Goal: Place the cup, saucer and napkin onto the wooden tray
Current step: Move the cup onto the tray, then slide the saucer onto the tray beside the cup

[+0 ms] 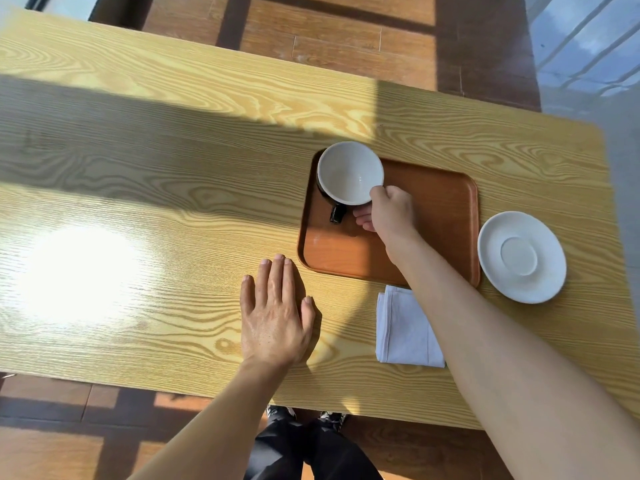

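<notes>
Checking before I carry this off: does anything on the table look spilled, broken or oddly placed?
Nothing spilled or broken. The cup, gripped by the right hand, sits at the tray's far-left corner, overlapping its edge.

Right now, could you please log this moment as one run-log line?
right hand: gripping cup rim over tray | left hand: flat on table | saucer, napkin: off tray

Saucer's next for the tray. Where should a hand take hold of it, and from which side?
Probably the saucer rim nearest the wooden tray, pinched from above. It lies flat and upright on the table just right of the tray, so only its thin raised edge offers purchase. The right hand is at the cup rim now.
</notes>
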